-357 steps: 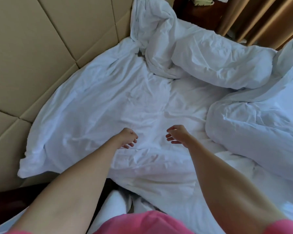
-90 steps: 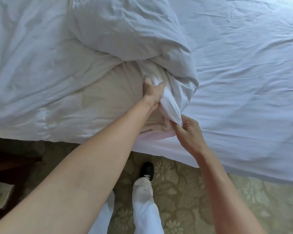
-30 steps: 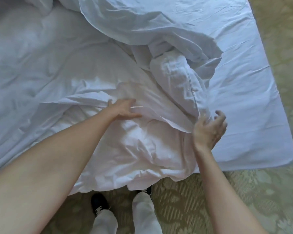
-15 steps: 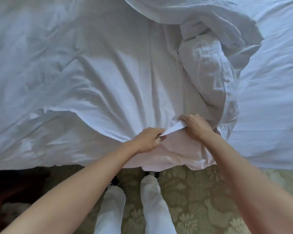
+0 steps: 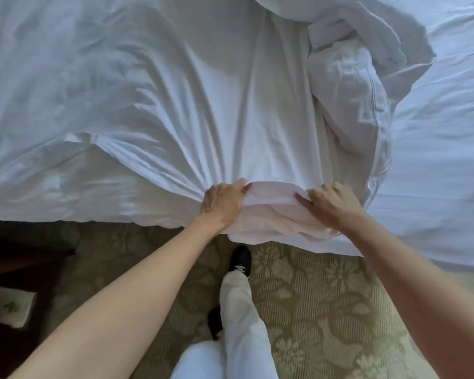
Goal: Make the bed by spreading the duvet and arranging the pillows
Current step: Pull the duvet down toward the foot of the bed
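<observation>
Both hands grip the near edge of the white duvet (image 5: 230, 110) at the side of the bed. The left hand (image 5: 222, 204) is closed over a bunch of the fabric, and the right hand (image 5: 331, 204) is clenched on the same edge just beside it, a short fold of cloth stretched between them. Folds fan away from the hands across the bed. Beyond the right hand lies a crumpled heap of bedding (image 5: 348, 88). Below the hands a black shoe (image 5: 240, 260) stands on patterned carpet (image 5: 326, 302).
</observation>
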Tool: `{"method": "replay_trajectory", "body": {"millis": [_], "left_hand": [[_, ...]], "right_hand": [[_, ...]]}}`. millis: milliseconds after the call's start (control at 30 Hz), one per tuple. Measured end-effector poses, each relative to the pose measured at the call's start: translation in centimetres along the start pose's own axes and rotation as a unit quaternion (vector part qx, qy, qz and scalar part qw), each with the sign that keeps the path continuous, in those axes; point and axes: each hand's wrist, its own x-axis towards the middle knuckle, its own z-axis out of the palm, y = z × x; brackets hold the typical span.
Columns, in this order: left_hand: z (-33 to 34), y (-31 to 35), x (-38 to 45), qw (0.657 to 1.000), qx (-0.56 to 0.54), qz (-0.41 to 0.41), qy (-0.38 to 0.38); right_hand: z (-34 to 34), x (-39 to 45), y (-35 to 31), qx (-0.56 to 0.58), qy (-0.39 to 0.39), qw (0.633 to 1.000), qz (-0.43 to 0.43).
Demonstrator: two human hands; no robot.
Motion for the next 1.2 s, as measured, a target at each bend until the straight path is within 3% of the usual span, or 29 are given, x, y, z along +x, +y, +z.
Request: {"method": "replay_trajectory", "body": {"millis": [100, 233, 333, 400, 533, 633, 767, 833, 900, 967, 1067, 1133, 1200], "left_hand": [[1.2, 2.8, -3.7, 0.996, -0.04, -0.046, -0.064], [0.9, 6.3, -6.3, 0.996, -0.069, -0.024, -0.043], [0.9, 6.2, -7.9, 0.989, -0.14, -0.022, -0.045], [2.1, 5.3, -9.2, 0.991, -0.118, -0.032, -0.058], [4.0, 5.4, -10.8, 0.989, -0.128, -0.079, 0.004], [4.9, 6.5, -10.1, 0.985, -0.135, -0.103, 0.028], [6.8, 8.2, -7.9, 0.974, -0.165, -0.148, 0.047], [8.2, 8.6, -7.1, 0.959, -0.198, -0.194, 0.062], [9.6, 8.4, -6.5, 0.937, -0.245, -0.239, 0.075], [10.4, 8.7, -6.8, 0.889, -0.336, -0.299, 0.081], [10.5, 9.5, -7.4, 0.749, -0.506, -0.421, 0.078], [9.9, 10.3, -7.3, 0.607, -0.626, -0.488, 0.034], [9.0, 10.7, -6.6, 0.451, -0.745, -0.49, 0.026]], "right_hand": [[1.6, -3.0, -0.9, -0.007, -0.013, 1.0, 0.001], [2.6, -5.9, -0.4, 0.005, -0.019, 1.0, 0.016], [1.6, -7.6, 0.2, 0.02, 0.015, 0.999, 0.031], [0.8, -8.3, 0.4, 0.008, 0.062, 0.998, 0.02], [0.5, -8.2, 0.6, -0.049, 0.13, 0.989, -0.046], [1.5, -6.9, 2.0, -0.06, 0.068, 0.991, -0.098], [3.1, -4.9, 4.9, -0.182, -0.061, 0.971, -0.141], [4.1, -3.9, 6.2, -0.213, -0.063, 0.964, -0.146], [5.2, -3.1, 7.1, -0.192, -0.009, 0.968, -0.158], [6.0, -2.6, 7.8, -0.136, 0.048, 0.978, -0.153], [4.7, -2.2, 7.5, -0.055, 0.067, 0.989, -0.118], [2.9, -2.0, 7.4, -0.025, 0.09, 0.989, -0.115], [0.9, -2.7, 7.5, 0.01, 0.118, 0.985, -0.127]]}}
